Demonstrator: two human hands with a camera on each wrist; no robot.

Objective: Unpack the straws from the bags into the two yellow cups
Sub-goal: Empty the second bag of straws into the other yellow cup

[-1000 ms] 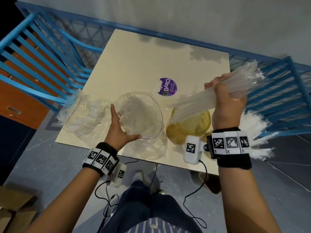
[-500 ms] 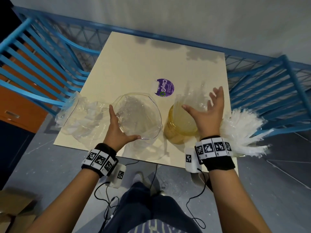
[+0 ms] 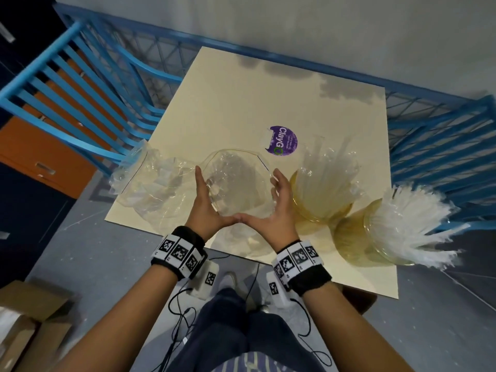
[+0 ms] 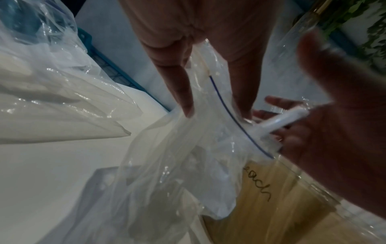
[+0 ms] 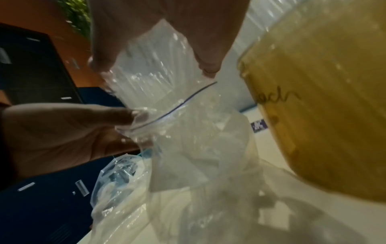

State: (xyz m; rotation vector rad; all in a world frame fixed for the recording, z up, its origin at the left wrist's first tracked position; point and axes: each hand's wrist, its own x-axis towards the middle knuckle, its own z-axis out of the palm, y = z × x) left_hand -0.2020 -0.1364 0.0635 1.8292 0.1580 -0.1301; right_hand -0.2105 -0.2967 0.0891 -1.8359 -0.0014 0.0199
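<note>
**Q:** Hands first, nearest the camera: what are they doing?

**A:** Both wear black wristbands with square black-and-white markers. The left hand (image 3: 206, 208) and right hand (image 3: 276, 210) meet at the heels of the palms, fingers long and spread wide, cupping the sides of a clear zip-top bag (image 3: 236, 181). The bag stands open on the table, thin, glossy and crinkled, with a dark blue line along its mouth. No fingers curl closed; they press flat against the film.

**Q:** And the straws?

**A:** Just right of the right hand stands a round, translucent yellow cup (image 3: 319, 208) holding clear plastic straws (image 3: 330, 167) fanned upward. A second yellow cup (image 3: 351, 237) sits nearer the table's right edge, beside the first, crammed with white straws (image 3: 410, 221) that bristle outward.

**Q:** Anything else?

**A:** Left of the open bag lies another crumpled clear bag (image 3: 150, 183). The table (image 3: 241, 103) is smooth and cream-coloured.

**Q:** Any writing?

**A:** A purple round sticker (image 3: 283, 140) farther back reads "ClayG", the rest hidden. Handwriting on the first cup ends in "ach"; the start is unclear.
</note>
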